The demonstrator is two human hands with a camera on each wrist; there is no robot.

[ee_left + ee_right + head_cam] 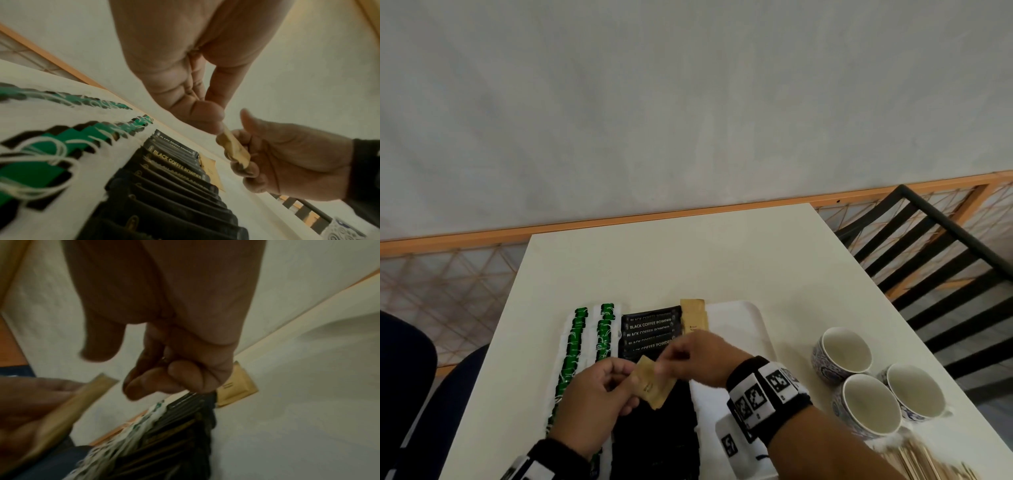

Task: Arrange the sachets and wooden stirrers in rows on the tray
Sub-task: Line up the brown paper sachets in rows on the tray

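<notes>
A white tray (739, 315) holds rows of green-and-white sachets (575, 342), black coffee sachets (650, 329) and, at the far end, brown sachets (693, 318). Over the black row my left hand (633, 383) pinches a small bundle of brown sachets (654, 387) between thumb and fingers. The left wrist view shows that bundle (234, 149) edge-on. My right hand (671, 359) hovers right beside the bundle with fingers curled and thumb out. In the right wrist view a small gap separates its fingers (160, 379) from the bundle (82, 404), and nothing shows in them. Wooden stirrers (928, 462) lie at the table's near right corner.
Three patterned cups (842, 353) stand on the table right of the tray. A black slatted chair (928, 246) is past the table's right edge. The right part of the tray is bare white. A wall runs behind the table.
</notes>
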